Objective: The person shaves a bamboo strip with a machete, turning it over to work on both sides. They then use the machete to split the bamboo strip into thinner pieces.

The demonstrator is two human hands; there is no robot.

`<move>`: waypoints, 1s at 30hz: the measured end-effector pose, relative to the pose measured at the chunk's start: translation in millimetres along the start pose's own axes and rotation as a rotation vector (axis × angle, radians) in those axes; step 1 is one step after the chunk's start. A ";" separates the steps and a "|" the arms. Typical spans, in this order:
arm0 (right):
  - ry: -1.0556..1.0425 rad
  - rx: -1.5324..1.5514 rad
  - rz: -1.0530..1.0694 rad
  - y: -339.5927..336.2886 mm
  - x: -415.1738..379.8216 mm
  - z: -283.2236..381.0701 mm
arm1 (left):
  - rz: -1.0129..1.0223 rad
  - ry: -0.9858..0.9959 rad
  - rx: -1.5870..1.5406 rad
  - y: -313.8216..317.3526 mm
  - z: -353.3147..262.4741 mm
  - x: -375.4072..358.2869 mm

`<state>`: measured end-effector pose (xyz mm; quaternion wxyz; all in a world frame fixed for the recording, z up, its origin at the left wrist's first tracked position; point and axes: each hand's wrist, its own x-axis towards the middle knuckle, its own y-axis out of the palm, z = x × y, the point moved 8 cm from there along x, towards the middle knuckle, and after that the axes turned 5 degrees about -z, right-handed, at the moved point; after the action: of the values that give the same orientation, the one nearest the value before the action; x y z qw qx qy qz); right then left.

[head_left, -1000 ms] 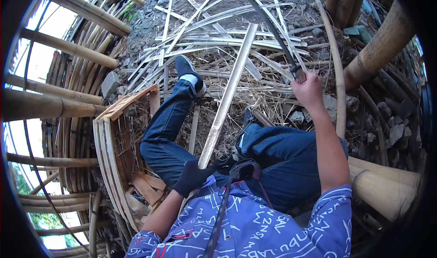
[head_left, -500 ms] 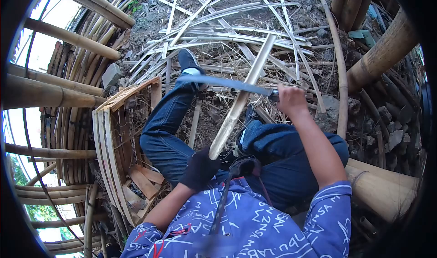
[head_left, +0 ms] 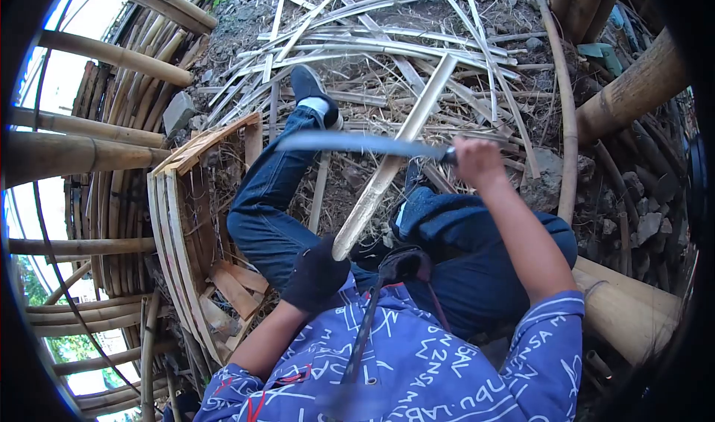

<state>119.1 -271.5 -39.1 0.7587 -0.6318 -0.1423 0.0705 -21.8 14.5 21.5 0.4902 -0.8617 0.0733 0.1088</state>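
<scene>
In a dark glove, my left hand is closed around the lower end of a split bamboo strip, which slants up and away to the right. My bare right hand grips the dark handle of a long knife. The blade points left and lies across the strip near its middle, blurred by motion. Whether blade and strip touch cannot be made out. Several thin bamboo strips lie crossed on the ground beyond my feet.
A wooden crate with wood scraps stands at my left, near stacked bamboo poles. Thick bamboo poles lean at the right, above rocks. Another thick pole lies beside my right thigh. My bent legs frame the strip.
My left hand has shifted slightly left and down with the strip's lower end. The knife blade has moved a little lower and left, and looks more blurred.
</scene>
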 end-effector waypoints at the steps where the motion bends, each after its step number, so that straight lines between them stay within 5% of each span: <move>1: 0.143 -0.042 0.016 6.6 3.0 -28.7 | 0.026 0.016 0.033 2.2 7.1 -9.7; 2: 0.286 -0.087 0.029 9.9 2.3 -49.7 | 0.049 0.037 0.065 4.2 10.7 -16.4; 6: 0.293 -0.084 -0.021 -14.7 -2.8 -48.4 | 0.063 0.050 0.095 6.4 12.9 -18.4; 10: 0.102 0.045 -0.082 -21.7 -5.6 -2.4 | -0.032 0.070 0.056 -18.0 2.6 -6.9; 12: 0.058 -0.022 -0.079 -13.6 -0.1 -16.3 | 0.016 -0.077 0.120 -31.7 6.9 -13.6; 14: 0.299 -0.121 -0.024 -10.0 9.0 -53.5 | 0.038 -0.084 0.113 -34.0 22.9 -27.3; 16: 0.438 -0.102 -0.028 -6.1 2.1 -88.3 | 0.056 0.166 0.209 -34.1 16.8 -38.4; 25: 0.125 0.049 -0.031 -12.3 -0.5 -11.5 | -0.060 0.074 0.109 -56.9 25.8 -25.5; 30: 0.336 -0.020 -0.048 -10.4 0.1 -55.4 | -0.035 0.073 0.127 -51.7 44.2 -38.1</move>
<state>135.3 -325.5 -37.8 0.7669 -0.6386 -0.0290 -0.0558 -51.7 79.6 52.3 0.5428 -0.8333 0.0831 0.0638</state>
